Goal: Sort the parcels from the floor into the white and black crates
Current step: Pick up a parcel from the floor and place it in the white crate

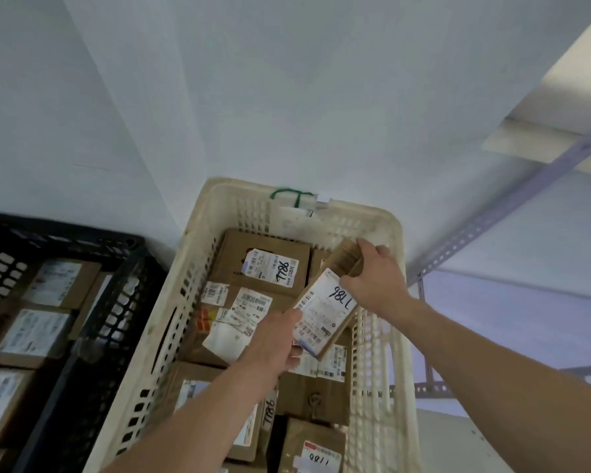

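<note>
Both hands hold a small cardboard parcel [325,310] with a white label and a handwritten number, tilted over the right side of the white crate [198,268]. My right hand [376,278] grips the parcel's far end from above. My left hand [280,339] holds its near end, fingers curled under it. The white crate holds several labelled brown parcels [267,264]. The black crate [123,302] stands to its left, also filled with several labelled boxes [38,332].
A white wall [287,97] rises directly behind both crates. A grey perforated metal shelf frame [512,206] stands to the right of the white crate, with a white shelf board above it.
</note>
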Motion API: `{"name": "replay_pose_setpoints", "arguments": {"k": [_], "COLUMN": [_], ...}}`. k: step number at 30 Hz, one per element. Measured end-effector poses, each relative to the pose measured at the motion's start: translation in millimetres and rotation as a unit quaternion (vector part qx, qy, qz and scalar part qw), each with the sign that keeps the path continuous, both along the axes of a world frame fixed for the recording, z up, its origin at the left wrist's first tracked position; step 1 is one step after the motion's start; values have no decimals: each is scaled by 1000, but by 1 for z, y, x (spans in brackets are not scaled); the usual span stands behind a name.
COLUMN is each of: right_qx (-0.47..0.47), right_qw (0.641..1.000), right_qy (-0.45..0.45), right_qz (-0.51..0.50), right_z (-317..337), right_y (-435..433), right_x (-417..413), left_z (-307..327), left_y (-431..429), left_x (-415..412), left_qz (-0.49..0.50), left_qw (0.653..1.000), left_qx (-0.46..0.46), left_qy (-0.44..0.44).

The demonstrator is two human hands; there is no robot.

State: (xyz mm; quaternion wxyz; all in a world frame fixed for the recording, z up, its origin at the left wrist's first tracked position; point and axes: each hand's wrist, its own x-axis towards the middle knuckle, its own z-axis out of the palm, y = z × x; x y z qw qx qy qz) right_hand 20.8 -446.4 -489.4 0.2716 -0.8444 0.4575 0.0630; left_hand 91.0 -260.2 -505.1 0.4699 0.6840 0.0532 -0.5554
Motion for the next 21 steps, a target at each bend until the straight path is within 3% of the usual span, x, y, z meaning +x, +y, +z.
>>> {"name": "replay_pose_setpoints", "arguments": {"k": [6, 10, 14, 21], "right_qx": [-67, -119, -84, -99], "right_qw": [994, 967, 946, 935], "right_qy": [49, 131, 211, 234], "right_qz": [64, 183, 231, 249], "right_z": [-40, -70, -90, -100], "right_y": [-48, -52, -44, -37], "right_x": [21, 17, 9, 3], "left_z": [-32, -42, -51, -63], "left_y": [-56, -74, -79, -84], "left_x": [-8, -17, -23, -19], "left_qz": [46, 57, 54, 31], "left_qw": [991, 979, 977, 983], "left_qx": [-32, -58, -47, -35], "left_qy": [119, 186, 199, 177]}}
